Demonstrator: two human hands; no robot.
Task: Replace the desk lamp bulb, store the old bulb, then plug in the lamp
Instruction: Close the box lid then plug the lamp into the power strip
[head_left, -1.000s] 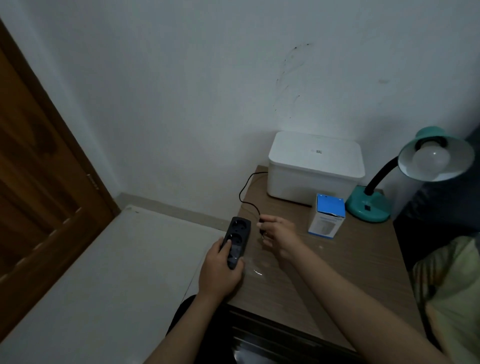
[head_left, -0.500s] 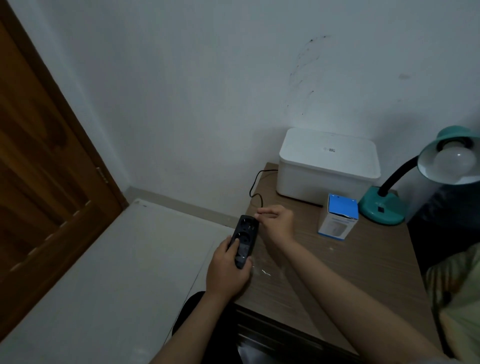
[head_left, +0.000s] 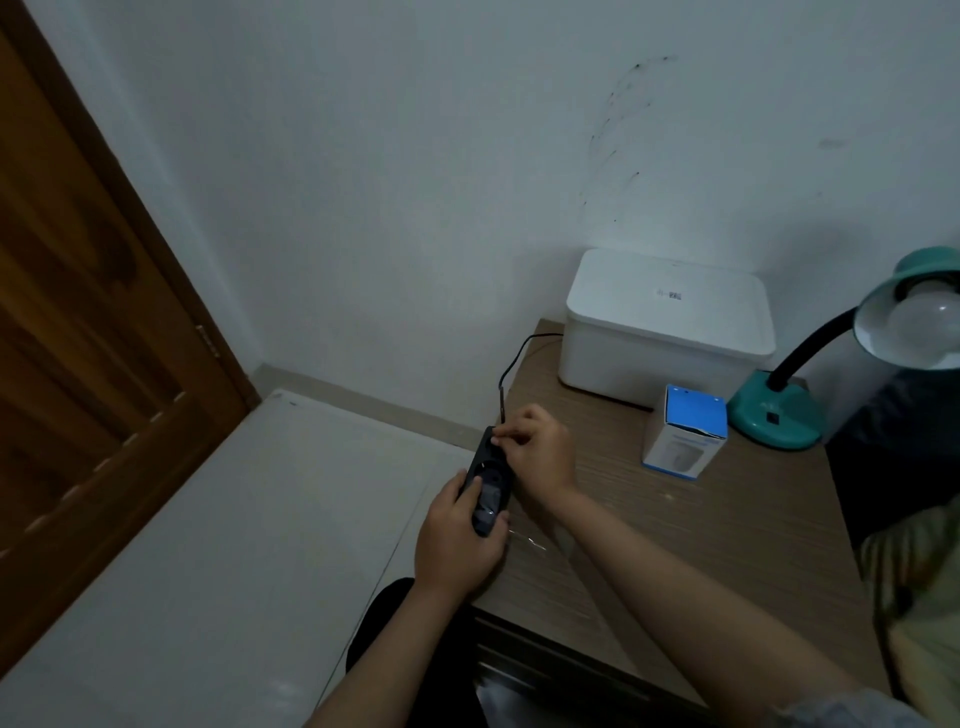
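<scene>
A teal desk lamp (head_left: 779, 415) stands at the table's back right, unlit, with a white bulb (head_left: 922, 325) in its shade. Its black cord (head_left: 514, 364) runs from behind the white box to my right hand (head_left: 540, 452). That hand pinches the plug, which my fingers hide, at the far end of a black power strip (head_left: 485, 480). My left hand (head_left: 457, 540) grips the near end of the strip at the table's left edge. A blue-topped bulb carton (head_left: 683, 431) stands upright between the hands and the lamp.
A white lidded storage box (head_left: 665, 327) sits against the wall at the back of the wooden table (head_left: 701, 545). A brown wooden door (head_left: 78, 364) is at the left. Pale floor lies below the table's left edge. Fabric shows at the right edge.
My right hand has carried the plug from beside the strip onto its far end. The left hand keeps hold of the strip. The view has shifted slightly left.
</scene>
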